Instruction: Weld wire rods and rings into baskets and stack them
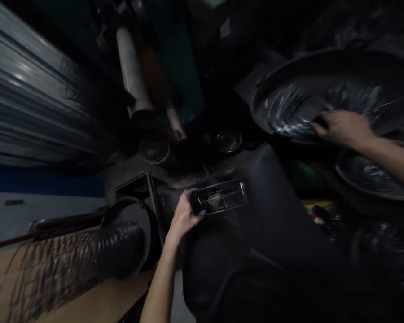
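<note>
My left hand [184, 214] is closed around the left end of a rectangular wire frame [225, 197]. Thin metal bars cross inside the frame, which lies level over my dark-clothed lap. Off to the right, my right hand [346, 128] is over a large round basin [326, 60], its fingers bent together at a dark patch that blur keeps me from naming. Shiny thin metal pieces [286, 112] lie in the basin beside those fingers.
Many bent wire pieces [63, 260] hang in a row at the lower left, by a round drum [143, 224]. A pale cylinder [133, 72] belongs to machinery ahead. Small round dishes [229, 140] stand below it. Another round pan [373, 172] sits under the basin. Corrugated metal [30, 80] lines the left.
</note>
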